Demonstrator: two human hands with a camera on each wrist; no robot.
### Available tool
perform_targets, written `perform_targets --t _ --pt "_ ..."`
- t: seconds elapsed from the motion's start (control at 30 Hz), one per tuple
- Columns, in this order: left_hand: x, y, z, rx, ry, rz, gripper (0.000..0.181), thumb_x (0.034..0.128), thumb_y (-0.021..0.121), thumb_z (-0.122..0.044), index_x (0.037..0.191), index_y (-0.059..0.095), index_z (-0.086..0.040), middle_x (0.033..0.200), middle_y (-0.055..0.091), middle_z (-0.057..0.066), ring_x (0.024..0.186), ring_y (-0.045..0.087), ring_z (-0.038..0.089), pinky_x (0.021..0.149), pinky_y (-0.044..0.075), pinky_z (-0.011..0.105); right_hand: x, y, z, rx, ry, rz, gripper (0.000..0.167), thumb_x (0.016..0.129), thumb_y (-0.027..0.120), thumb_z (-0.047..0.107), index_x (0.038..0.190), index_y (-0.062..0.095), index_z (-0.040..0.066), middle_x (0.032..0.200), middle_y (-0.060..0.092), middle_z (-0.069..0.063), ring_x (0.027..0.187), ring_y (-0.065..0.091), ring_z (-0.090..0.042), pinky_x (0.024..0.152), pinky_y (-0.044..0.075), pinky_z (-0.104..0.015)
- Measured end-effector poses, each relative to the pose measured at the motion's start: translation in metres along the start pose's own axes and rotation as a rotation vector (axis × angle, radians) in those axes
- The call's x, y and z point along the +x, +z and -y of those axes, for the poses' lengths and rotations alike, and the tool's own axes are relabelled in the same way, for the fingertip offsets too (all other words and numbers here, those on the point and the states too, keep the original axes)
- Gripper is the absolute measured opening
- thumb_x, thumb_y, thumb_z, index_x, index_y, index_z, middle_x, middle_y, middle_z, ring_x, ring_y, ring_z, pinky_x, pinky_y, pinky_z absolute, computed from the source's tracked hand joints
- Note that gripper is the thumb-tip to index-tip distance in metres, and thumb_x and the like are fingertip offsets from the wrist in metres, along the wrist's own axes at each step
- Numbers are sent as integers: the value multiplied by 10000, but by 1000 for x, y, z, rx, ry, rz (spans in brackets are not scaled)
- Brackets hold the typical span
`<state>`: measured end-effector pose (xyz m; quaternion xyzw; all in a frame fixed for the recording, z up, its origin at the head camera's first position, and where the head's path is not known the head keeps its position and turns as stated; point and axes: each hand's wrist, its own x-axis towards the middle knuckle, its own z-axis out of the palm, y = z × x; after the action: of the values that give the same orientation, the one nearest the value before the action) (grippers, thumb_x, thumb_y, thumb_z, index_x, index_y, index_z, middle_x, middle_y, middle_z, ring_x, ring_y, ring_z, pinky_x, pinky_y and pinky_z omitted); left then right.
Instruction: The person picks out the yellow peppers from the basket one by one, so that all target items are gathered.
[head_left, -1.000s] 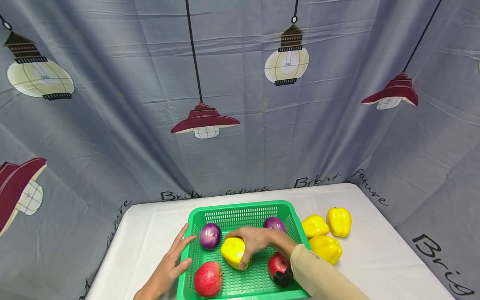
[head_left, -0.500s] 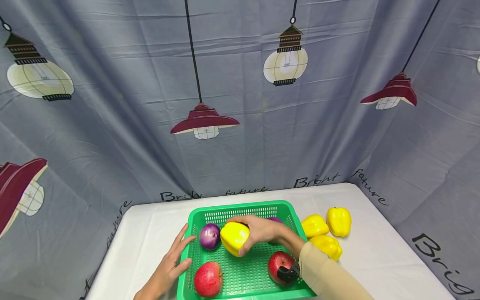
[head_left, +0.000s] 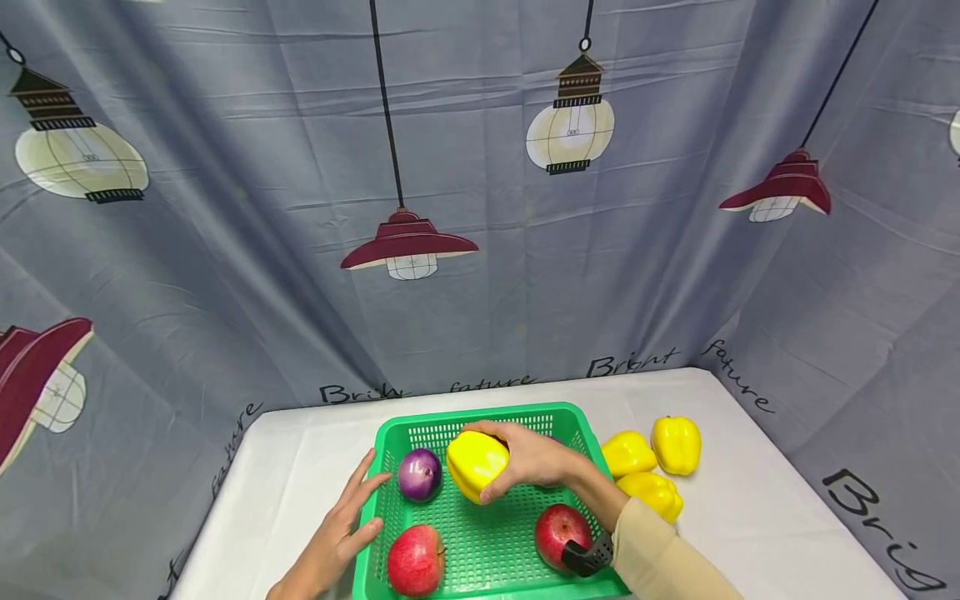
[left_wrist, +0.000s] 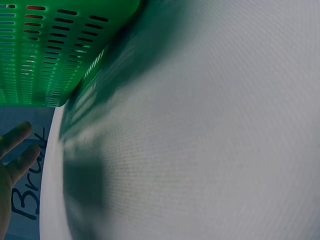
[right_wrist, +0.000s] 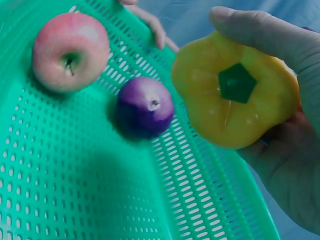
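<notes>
My right hand (head_left: 534,457) grips a yellow bell pepper (head_left: 474,468), lifted over the middle of the green basket (head_left: 480,411). In the right wrist view, thumb and fingers hold the pepper (right_wrist: 200,95) at its sides, its green stem patch facing the camera. A round purple fruit or vegetable (head_left: 419,475) sits at the basket's left, with a red apple (head_left: 416,560) nearer the front. Another red apple (head_left: 561,533) lies at right, below my right wrist. A second purple one is mostly hidden behind the right hand. My left hand (head_left: 337,533), fingers spread, is beside the basket's left rim.
Three yellow bell peppers (head_left: 651,493) lie together on the white table (head_left: 315,446), right of the basket. A grey curtain (head_left: 480,333) printed with lamps hangs behind. A black wrist strap (head_left: 588,556) is on my right wrist, close to the right apple.
My right hand has raised the yellow bell pepper off the basket's floor and moved it away from me, then slightly right. The left hand has stayed still.
</notes>
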<state>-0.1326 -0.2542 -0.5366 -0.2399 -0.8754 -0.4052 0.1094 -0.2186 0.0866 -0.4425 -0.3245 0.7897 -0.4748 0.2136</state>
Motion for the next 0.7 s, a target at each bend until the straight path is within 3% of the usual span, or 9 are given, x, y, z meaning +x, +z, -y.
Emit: perform_targets --t 0.13,0.33,0.7 --pt "1 0 1 -2 -4 0 524 945 578 -176 1464 515 -203 1670 188 49 1407 388 353 927 519 432 -6 -6 3 -6 -10 -68 961 654 908 321 1490 478 123 1157 617 -5 978 582 -230 791 531 -372" --pt "1 1 1 -9 -10 -8 518 942 581 -180 1456 523 -207 1670 189 35 1395 393 397 913 529 419 -18 -14 2 -30 -17 -153 927 668 910 357 1475 501 156 1144 625 -4 976 579 -235 784 528 -376" --pt "1 0 -1 -12 -8 -3 519 943 577 -175 1458 518 -208 1670 186 45 1400 383 399 912 536 448 -47 -17 -11 92 -22 -251 902 697 904 216 1485 478 108 1194 595 -108 972 582 -288 762 551 -391"
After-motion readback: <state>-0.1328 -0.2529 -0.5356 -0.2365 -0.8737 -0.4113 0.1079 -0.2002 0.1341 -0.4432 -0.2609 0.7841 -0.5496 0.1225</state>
